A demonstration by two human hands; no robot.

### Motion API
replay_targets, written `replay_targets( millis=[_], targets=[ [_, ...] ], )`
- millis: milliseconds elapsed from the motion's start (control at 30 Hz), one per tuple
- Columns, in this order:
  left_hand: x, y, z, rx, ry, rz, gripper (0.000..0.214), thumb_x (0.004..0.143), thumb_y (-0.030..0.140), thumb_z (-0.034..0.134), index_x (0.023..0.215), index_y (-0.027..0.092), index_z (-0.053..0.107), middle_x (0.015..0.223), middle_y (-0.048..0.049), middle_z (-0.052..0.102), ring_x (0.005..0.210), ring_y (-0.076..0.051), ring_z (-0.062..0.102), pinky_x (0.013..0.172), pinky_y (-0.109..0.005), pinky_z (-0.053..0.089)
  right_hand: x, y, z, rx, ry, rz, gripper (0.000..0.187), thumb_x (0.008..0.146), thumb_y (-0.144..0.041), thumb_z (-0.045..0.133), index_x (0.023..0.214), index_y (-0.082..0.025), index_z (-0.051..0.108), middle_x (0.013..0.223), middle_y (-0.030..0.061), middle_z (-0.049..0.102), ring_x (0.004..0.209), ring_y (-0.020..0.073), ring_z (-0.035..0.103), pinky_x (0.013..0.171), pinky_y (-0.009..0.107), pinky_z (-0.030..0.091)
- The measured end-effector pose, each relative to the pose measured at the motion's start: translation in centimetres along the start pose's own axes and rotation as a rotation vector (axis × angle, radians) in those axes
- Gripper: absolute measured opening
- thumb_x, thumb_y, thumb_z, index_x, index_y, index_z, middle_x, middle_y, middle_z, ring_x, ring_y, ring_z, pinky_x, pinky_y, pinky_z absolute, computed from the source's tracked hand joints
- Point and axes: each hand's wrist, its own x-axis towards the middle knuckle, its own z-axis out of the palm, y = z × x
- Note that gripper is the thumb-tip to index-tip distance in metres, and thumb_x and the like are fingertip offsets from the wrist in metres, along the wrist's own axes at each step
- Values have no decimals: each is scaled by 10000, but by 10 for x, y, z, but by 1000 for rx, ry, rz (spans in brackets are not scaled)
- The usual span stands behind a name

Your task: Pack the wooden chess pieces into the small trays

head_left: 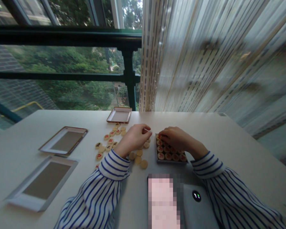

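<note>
White worktop [231, 140] stretches before a window with a dark green railing [62, 35] and a sheer curtain [181, 63]. On it, right of the middle, stands a shallow box [172, 161] holding rows of round pieces [168, 156] marked in red. Over the box is the right hand [175, 136], its fingers bent down at the far left corner, by a red-marked piece; whether they grip it cannot be told. The left hand [136, 137] is partly curled above the loose pieces [110, 140], thumb and forefinger close together, and whether it has hold of one is unclear. These lie scattered left of the box, some showing red or black marks. Beyond them sits a small tray [120, 116]; further left are two larger trays [64, 141]. Nearest the person lie a phone [162, 203], its screen blurred, and a grey device [195, 210] with a lit display.
</note>
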Motion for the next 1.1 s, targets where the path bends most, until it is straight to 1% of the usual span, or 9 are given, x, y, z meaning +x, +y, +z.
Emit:
replay_targets(
  millis=[100,167,333,433,633,767,833,933,1100],
  targets=[
    [0,0,0,-10,2,3,332,759,361,510,987,145,617,850,-77,687,772,-170,632,674,-252,475,0,0,-1,1,5,14,256,843,-221,447,1010,-198,639,909,74,670,849,183,599,742,266,410],
    [0,0,0,-12,4,4,330,761,361,509,988,147,618,854,-76,687,771,-168,631,669,-251,473,-1,1,-4,-12,37,29,259,844,-226,440,1005,-190,640,919,73,672,848,186,599,744,273,413],
    [-2,1,-4,10,30,-7,322,760,354,510,979,151,628,849,-67,690,751,-165,628,663,-254,462,-2,2,-15,-33,222,79,283,872,-224,388,997,-167,636,935,71,669,865,189,590,780,292,411],
    [-2,1,-7,10,54,-4,315,760,358,508,969,158,633,849,-61,689,732,-165,623,641,-256,455,-4,1,-21,-23,334,101,276,870,-216,395,1001,-158,631,931,70,668,876,187,582,804,300,405],
    [1,-9,-17,-64,89,12,307,761,363,515,956,157,633,882,-65,682,776,-167,624,680,-264,469,-8,-4,-29,18,459,114,243,856,-195,422,966,-152,635,886,68,670,849,181,580,793,305,409],
    [1,-15,-28,-95,124,11,323,754,373,525,971,155,626,891,-67,680,760,-168,625,642,-264,476,-9,-7,-33,45,489,107,236,846,-191,433,960,-147,636,887,71,670,848,185,579,787,312,412],
    [0,-15,-34,-102,147,6,330,749,374,531,974,152,625,888,-67,681,765,-171,626,651,-269,479,-9,-8,-34,53,491,110,239,844,-193,432,960,-149,636,893,73,670,849,187,578,785,317,412],
    [-4,-10,-43,-110,182,-16,334,741,375,536,958,140,631,877,-69,682,782,-178,624,687,-287,486,-9,-10,-35,64,477,116,253,849,-195,417,965,-150,636,910,80,670,861,191,577,789,322,409],
    [-8,-3,-49,-130,224,-68,288,731,344,551,924,150,641,867,-54,682,776,-172,619,669,-289,499,-9,-11,-35,78,470,119,262,852,-200,406,973,-157,635,915,77,670,866,192,576,793,327,406]
  ],
)
